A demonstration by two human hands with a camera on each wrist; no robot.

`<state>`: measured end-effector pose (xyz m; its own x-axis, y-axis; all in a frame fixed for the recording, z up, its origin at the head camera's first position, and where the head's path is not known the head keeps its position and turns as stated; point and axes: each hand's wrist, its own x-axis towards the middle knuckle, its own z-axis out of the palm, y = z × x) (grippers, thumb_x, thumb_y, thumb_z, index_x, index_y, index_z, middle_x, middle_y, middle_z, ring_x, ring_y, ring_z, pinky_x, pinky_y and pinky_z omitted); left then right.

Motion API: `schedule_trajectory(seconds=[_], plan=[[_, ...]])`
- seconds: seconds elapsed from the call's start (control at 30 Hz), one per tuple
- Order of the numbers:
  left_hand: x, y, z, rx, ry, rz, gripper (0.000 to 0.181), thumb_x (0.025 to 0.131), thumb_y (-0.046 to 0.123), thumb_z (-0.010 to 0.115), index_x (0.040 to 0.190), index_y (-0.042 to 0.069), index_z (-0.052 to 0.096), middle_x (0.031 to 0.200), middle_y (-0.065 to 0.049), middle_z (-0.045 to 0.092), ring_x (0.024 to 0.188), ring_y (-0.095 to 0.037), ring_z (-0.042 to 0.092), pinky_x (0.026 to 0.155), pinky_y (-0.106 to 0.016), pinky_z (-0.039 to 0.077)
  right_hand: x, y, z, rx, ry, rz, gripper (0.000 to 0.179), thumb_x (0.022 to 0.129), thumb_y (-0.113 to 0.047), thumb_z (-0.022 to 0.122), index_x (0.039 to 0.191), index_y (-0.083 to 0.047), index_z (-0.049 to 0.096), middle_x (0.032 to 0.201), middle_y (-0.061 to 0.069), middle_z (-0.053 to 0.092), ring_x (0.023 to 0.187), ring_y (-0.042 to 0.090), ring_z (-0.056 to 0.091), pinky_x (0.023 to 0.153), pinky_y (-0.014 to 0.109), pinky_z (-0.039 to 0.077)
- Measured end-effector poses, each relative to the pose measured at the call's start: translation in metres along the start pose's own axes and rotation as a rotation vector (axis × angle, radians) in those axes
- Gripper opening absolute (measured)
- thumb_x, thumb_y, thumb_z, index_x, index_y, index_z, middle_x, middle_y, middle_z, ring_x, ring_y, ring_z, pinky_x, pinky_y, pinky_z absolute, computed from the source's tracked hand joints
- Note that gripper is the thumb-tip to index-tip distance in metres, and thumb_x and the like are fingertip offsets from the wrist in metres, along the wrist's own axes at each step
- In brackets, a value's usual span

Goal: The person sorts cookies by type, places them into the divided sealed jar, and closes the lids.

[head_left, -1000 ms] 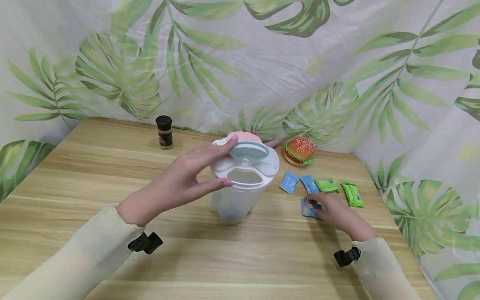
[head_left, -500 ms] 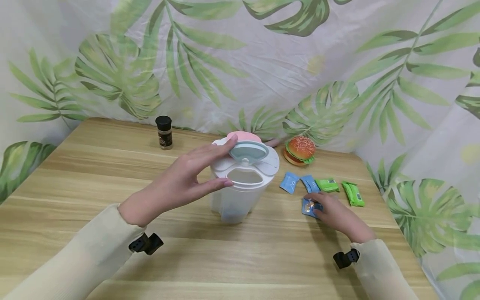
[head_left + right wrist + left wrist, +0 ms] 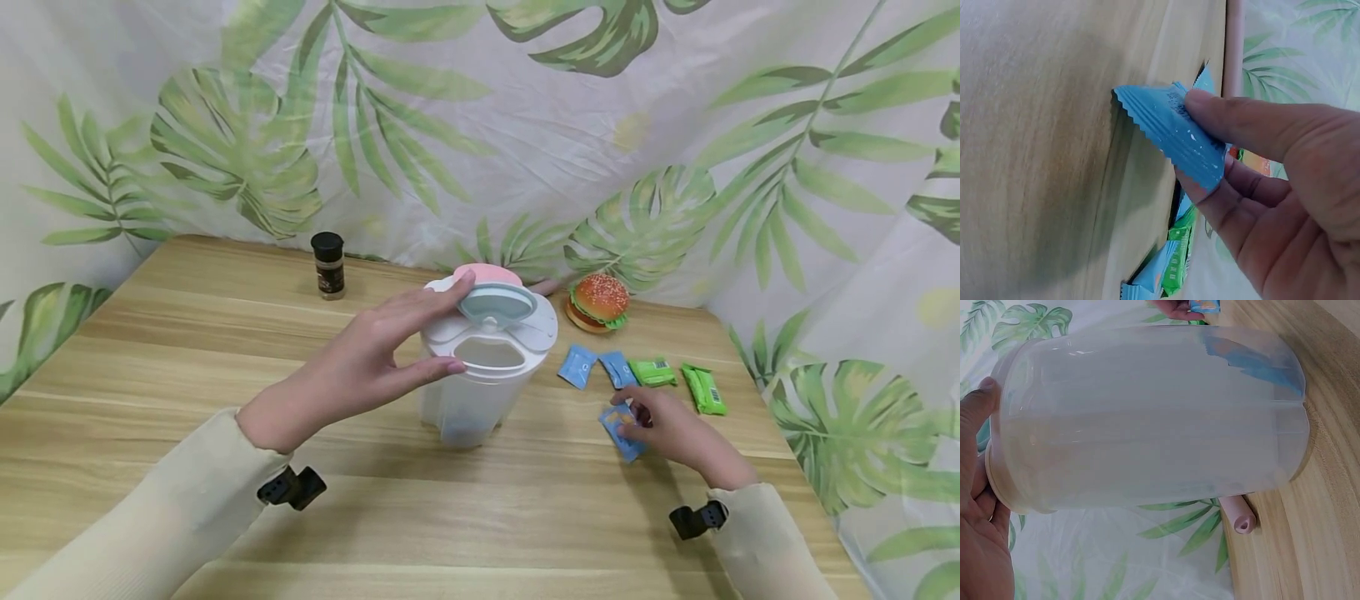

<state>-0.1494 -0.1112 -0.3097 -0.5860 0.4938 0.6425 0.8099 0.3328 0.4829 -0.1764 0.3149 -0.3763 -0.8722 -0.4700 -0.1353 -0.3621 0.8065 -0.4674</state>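
Note:
My left hand [image 3: 360,350] grips the white lid [image 3: 540,342] of a clear plastic storage container [image 3: 468,408], its thumb on the near rim and a finger at the raised grey-green flap [image 3: 497,305]. The lid opening below that flap is uncovered. Through the cloudy wall in the left wrist view, a blue packet [image 3: 1254,365] shows at the container's bottom. My right hand [image 3: 675,425] pinches a small blue snack packet [image 3: 1172,125] between thumb and fingers, to the right of the container. Two blue packets [image 3: 577,367] lie just behind that hand.
Green packets [image 3: 703,389] lie beyond the right hand. A toy hamburger [image 3: 598,302] sits at the back of the wooden table [image 3: 360,533], and a black-capped spice jar [image 3: 328,267] stands at back left. A pink roll [image 3: 1239,514] lies behind the container. Leaf-print cloth [image 3: 420,125] hangs behind.
The right hand has taken hold of the blue packet, which has tilted and shifted slightly towards the person. The left hand and the container have stayed in place.

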Motion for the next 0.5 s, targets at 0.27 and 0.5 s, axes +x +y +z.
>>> schedule_trajectory(seconds=[0.27, 0.5], plan=[[0.000, -0.001, 0.002, -0.008, 0.003, 0.003, 0.089, 0.086, 0.009, 0.086, 0.162, 0.012, 0.041, 0.144, -0.011, 0.065, 0.131, -0.024, 0.061, 0.117, -0.031, 0.048, -0.003, -0.014, -0.010, 0.025, 0.255, -0.078, 0.024, 0.097, -0.004, 0.074, 0.119, -0.003, 0.069, 0.084, -0.001, 0.064, 0.078, 0.004, 0.060, 0.068, 0.023, 0.055], [0.001, -0.001, 0.002, -0.007, 0.001, 0.002, 0.089, 0.086, 0.009, 0.086, 0.162, 0.014, 0.041, 0.145, -0.011, 0.064, 0.132, -0.024, 0.061, 0.118, -0.029, 0.047, -0.007, -0.056, -0.026, 0.234, 0.411, -0.190, 0.021, 0.098, 0.001, 0.070, 0.119, -0.002, 0.068, 0.094, 0.000, 0.065, 0.084, 0.002, 0.061, 0.064, 0.018, 0.057]])
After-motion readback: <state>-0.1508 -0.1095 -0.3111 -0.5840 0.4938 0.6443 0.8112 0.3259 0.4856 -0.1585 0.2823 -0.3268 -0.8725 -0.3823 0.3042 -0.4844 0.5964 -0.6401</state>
